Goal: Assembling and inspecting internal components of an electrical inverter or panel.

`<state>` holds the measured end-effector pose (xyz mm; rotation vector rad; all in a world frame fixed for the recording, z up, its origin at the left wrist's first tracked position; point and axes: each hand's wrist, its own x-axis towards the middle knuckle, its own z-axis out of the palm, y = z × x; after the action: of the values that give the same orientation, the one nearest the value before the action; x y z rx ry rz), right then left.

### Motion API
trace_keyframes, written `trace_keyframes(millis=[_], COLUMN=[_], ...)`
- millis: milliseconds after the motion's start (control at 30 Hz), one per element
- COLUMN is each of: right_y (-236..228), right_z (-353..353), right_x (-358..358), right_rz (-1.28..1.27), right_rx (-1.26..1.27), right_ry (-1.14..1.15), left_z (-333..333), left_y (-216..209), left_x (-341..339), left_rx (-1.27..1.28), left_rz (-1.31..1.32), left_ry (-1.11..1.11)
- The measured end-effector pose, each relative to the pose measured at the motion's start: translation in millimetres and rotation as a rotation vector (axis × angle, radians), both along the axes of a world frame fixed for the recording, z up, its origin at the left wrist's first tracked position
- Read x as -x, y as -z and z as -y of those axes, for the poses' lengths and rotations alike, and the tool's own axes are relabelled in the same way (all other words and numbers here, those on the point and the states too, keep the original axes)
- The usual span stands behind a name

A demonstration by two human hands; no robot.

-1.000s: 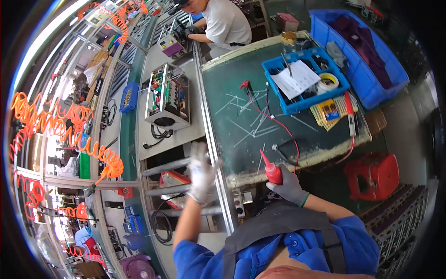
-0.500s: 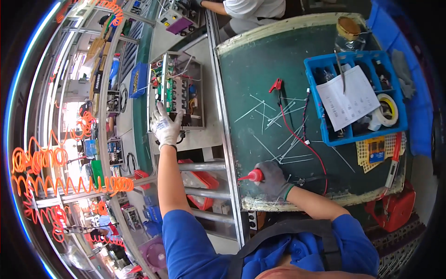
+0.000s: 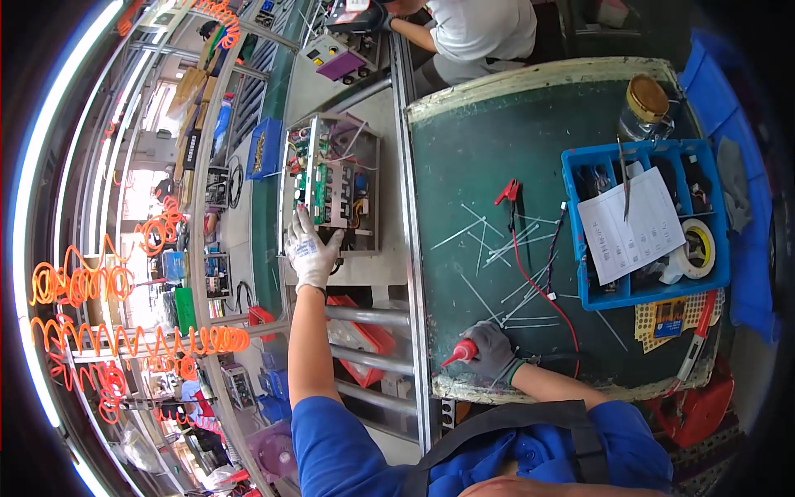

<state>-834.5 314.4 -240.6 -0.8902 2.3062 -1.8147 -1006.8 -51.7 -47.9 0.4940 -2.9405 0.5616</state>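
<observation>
My left hand (image 3: 315, 256), in a white glove, lies with fingers stretched out at the near edge of an open metal chassis (image 3: 371, 190). Inside the chassis sit a green circuit board (image 3: 309, 184), dark components and several wires. My right hand (image 3: 495, 351), in a grey glove, is closed around a squeeze bottle with a red pointed nozzle (image 3: 461, 354), which points left. The bottle's body is mostly hidden by the glove. That hand is over the near-left corner of the green-topped table (image 3: 464, 157), close to white cable ties (image 3: 527, 318).
A red clip lead (image 3: 507, 194) lies on the table. Right of it stands a blue divided tray (image 3: 580, 248) holding a paper sheet (image 3: 631, 228) and a tape roll (image 3: 699, 248). A lidded jar (image 3: 646, 103) is behind. Metal rollers (image 3: 368, 316) lie below the chassis; a co-worker (image 3: 484, 33) is beyond.
The whole view has shifted, so the table and chassis appear lower. The red nozzle now tilts further down and to the left. My left hand stays at the chassis edge.
</observation>
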Motion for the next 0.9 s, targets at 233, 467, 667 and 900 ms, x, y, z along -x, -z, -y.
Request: trace_keyframes(millis=[233,467,667,900], right_y=[-9.0,-5.0,-2.8,-10.1], right_z=[1.6,8.0,16.0,14.9], right_x=[-3.7,-19.1,-22.3,-18.8], right_rz=[-0.071,-0.142,-0.167,-0.186], right_rx=[-0.047,-0.146,-0.189,-0.207], right_ry=[0.038,0.060,0.113,0.153], left_z=[-13.2,-15.9,-9.8,-15.2], left_y=[-13.1,-15.1,-16.5,-21.0], left_x=[-1.0,-14.5,-17.6,-10.2], left_rx=[-0.063,-0.068,-0.059,0.059], left_rz=[0.000,-0.042,-0.089,-0.039], left_ry=[-0.042,-0.056,-0.019,0.060])
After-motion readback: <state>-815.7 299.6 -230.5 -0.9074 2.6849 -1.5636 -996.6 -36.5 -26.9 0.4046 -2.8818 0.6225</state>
